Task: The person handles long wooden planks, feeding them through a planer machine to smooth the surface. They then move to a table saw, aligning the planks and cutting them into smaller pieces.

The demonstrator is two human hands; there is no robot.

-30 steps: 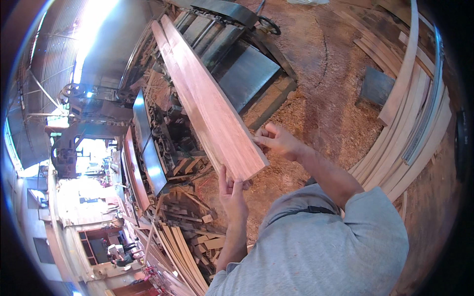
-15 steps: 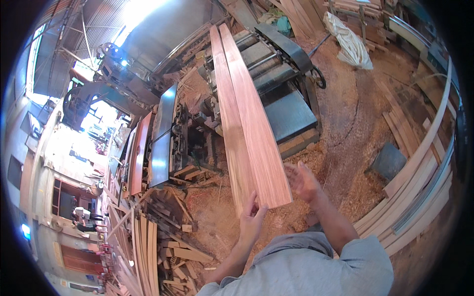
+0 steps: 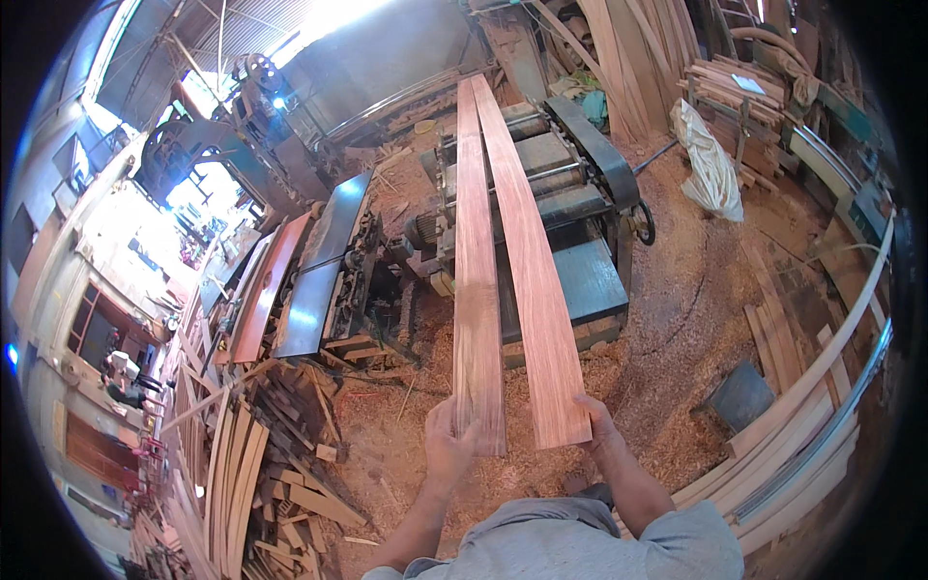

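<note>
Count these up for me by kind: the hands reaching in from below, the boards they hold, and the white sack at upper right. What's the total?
Hands: 2 (left hand, right hand)
Held boards: 2 (left board, right board)
White sack: 1
Total: 5

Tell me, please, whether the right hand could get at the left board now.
Probably not without letting go: the right hand holds the right board, which lies between it and the left board.

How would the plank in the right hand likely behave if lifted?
The plank is probably stiff, since it looks straight along its length. Long and held near one end by the right hand, it may feel front-heavy and swing easily.
</note>
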